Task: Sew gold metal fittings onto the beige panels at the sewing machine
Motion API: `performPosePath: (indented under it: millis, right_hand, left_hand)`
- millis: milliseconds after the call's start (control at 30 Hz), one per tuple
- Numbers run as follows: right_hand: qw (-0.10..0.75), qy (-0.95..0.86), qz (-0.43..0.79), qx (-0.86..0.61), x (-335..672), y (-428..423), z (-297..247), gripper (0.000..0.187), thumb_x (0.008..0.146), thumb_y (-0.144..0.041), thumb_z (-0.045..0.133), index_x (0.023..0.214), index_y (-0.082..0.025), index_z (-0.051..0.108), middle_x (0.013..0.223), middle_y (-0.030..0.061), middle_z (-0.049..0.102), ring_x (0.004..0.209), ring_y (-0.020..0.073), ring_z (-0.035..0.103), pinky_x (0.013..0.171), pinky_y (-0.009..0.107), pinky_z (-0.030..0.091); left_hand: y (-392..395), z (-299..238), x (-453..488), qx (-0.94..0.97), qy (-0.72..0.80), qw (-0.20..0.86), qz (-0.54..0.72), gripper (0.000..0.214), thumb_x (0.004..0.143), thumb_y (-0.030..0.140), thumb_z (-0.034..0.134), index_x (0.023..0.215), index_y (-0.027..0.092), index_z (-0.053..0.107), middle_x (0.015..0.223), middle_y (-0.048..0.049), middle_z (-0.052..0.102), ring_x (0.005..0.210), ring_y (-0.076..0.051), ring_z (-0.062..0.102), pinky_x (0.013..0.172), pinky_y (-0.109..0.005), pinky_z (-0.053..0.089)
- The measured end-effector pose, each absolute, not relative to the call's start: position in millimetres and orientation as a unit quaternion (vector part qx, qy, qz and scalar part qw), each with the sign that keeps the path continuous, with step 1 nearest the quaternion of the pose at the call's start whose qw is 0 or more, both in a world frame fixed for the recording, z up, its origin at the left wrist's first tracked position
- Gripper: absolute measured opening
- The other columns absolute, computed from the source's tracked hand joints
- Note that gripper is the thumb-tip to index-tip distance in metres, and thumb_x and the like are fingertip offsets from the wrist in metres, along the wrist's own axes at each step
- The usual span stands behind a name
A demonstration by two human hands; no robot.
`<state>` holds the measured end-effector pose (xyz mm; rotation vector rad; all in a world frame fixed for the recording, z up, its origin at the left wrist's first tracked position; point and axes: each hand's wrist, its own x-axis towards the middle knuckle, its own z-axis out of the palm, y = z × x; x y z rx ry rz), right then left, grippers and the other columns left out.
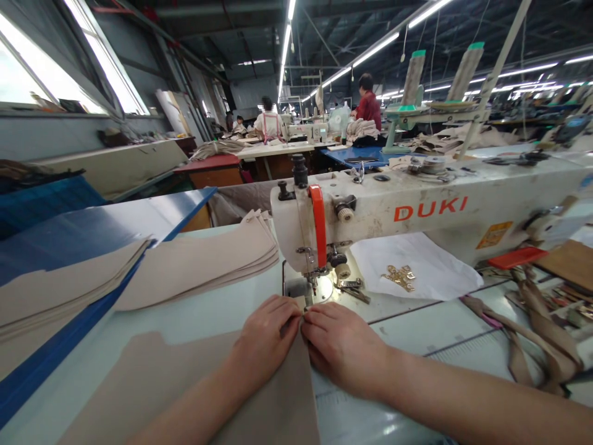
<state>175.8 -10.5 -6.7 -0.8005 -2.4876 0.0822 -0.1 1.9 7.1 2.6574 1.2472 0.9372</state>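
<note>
A large beige fabric panel (194, 364) lies on the pale table under my forearm, its corner just before the needle area of the sewing machine (296, 228). My left hand (269, 330) pinches the panel's edge at that corner. Right beside it, my right hand (343, 340) has its fingers closed at the same edge, nearly touching the left fingertips. Between the fingertips a small bit of beige material shows; its exact shape is hidden. The machine's lamp lights the plate (324, 289) just beyond my hands.
Stacked beige panels (208, 259) lie at left, more (60, 290) on a blue-edged table. Gold metal fittings (399, 277) rest on a white sheet (417, 259) under the machine arm. Fabric strips (532, 334) hang at right. Two thread cones (466, 71) stand behind. Co-workers (368, 105) sit farther back.
</note>
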Motion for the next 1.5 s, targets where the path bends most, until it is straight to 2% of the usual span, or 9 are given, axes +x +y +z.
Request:
performPosePath:
  millis: [200,533,1000,1500]
  right_hand:
    - [0.257,-0.929,0.017,-0.264,178.1,-14.0,-5.7,0.013,0.090,-0.015,0.048,0.094,-0.012,0.060,0.093,0.0089,0.064,0.096,0.0200,0.054,0.089,0.034,0.043]
    - [0.229,-0.937,0.021,-0.263,178.5,-13.0,-6.8,0.010,0.089,-0.016,0.051,0.091,-0.012,0.060,0.096,0.0084,0.063,0.096,0.0202,0.053,0.089,0.033,0.043]
    - [0.250,-0.929,0.033,-0.271,178.5,-12.8,-7.1,0.013,0.090,-0.015,0.047,0.094,-0.012,0.060,0.093,0.0092,0.063,0.097,0.0199,0.053,0.089,0.034,0.043]
    - [0.248,-0.930,0.037,-0.269,178.8,-12.7,-7.8,0.012,0.090,-0.015,0.048,0.091,-0.012,0.060,0.096,0.0093,0.063,0.098,0.0206,0.053,0.090,0.034,0.043]
  left_hand:
    - [1.3,7.0,-1.9,0.864,0.405,0.031,0.298,0.016,0.084,0.014,0.048,0.073,0.019,0.058,0.075,-0.0021,0.064,0.073,-0.016,0.059,0.069,-0.028,0.050]
    - [2.1,10.0,-3.9,0.864,0.402,0.038,0.300,0.017,0.084,0.015,0.046,0.075,0.020,0.059,0.076,-0.0021,0.066,0.074,-0.016,0.060,0.070,-0.028,0.050]
    - [3.8,12.7,-2.2,0.862,0.413,0.061,0.289,0.017,0.084,0.015,0.047,0.073,0.020,0.058,0.074,-0.0016,0.065,0.073,-0.016,0.059,0.069,-0.028,0.050]
    - [3.1,14.1,-1.6,0.865,0.401,0.041,0.300,0.017,0.084,0.014,0.046,0.074,0.020,0.058,0.074,-0.0015,0.065,0.073,-0.016,0.060,0.069,-0.028,0.051]
